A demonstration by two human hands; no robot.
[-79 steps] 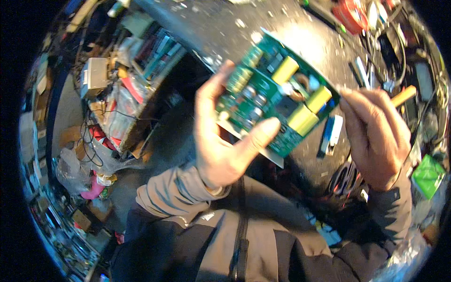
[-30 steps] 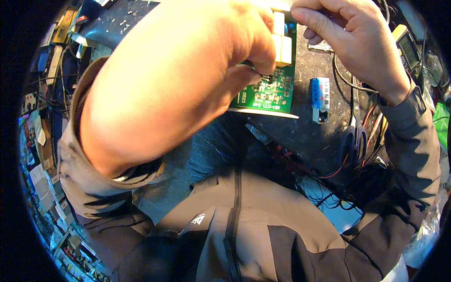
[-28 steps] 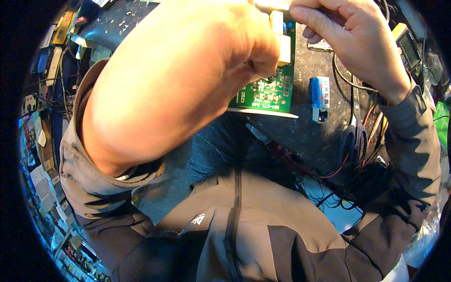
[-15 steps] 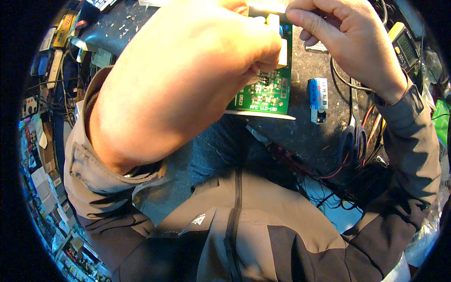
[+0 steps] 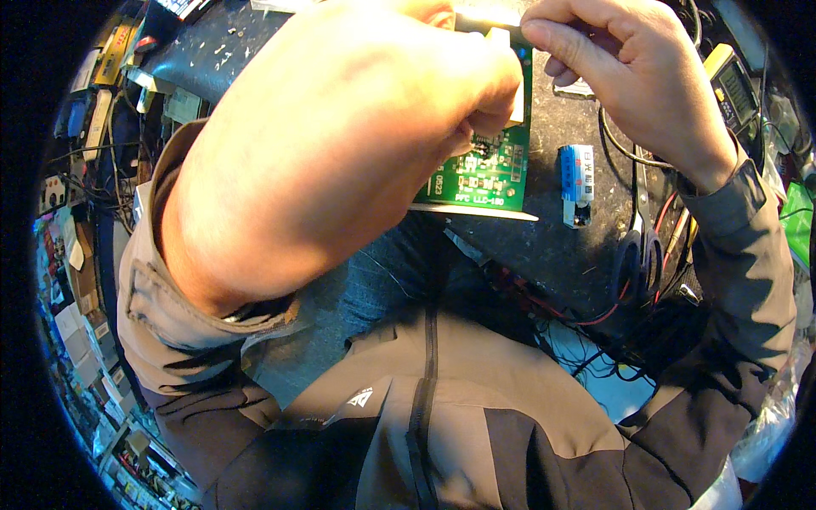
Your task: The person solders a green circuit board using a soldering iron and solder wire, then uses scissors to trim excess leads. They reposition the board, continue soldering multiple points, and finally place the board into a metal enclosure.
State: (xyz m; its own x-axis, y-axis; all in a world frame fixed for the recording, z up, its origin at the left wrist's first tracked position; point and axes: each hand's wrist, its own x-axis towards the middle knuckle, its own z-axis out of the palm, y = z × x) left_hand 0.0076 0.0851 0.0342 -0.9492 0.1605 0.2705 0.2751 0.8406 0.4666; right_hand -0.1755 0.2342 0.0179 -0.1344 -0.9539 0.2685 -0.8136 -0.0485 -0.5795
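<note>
A green circuit board lies at the bench's front edge, a pale strip along its near side. Across it reaches my left hand, fingers curled down among the board's parts beside a pale yellow block. The fingertips are mostly hidden under the hand, so what they grip cannot be made out. My right hand hovers by the board's upper right corner, thumb and forefinger pinched together. Anything between those tips is too small to tell.
Right of the board sits a small blue-and-white box. Beyond it lie dark-handled scissors, red and black leads and a yellow-cased meter. Boxes and tools crowd the left side.
My left hand has shifted slightly to the right over the board, covering a bit more of the yellow block. The right hand keeps its pinch in nearly the same place.
</note>
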